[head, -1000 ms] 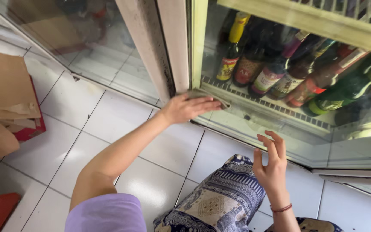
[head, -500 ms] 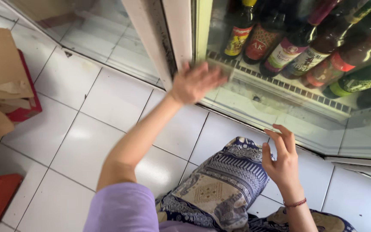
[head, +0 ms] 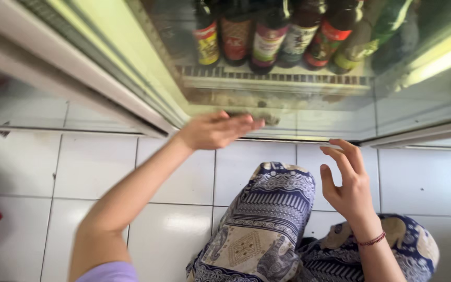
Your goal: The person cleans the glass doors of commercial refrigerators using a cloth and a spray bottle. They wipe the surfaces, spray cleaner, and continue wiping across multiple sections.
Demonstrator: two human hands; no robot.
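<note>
Now left hand (head: 216, 130) lower, off fridge door (head: 131, 62).

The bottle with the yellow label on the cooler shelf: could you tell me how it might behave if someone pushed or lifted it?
The bottle with the yellow label looks like dark glass, so probably heavy and breakable. It stands tall and narrow on a wire shelf, so a push might tip it into the neighbouring bottles.

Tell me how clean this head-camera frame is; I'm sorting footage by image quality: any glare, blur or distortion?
Head view: glare off the fridge's glass door washes out the bottles; a bright strip glows at upper right; the white floor tiles carry soft sheen; the left hand is slightly motion-blurred, the right hand sharper; the door frame bows.
</note>
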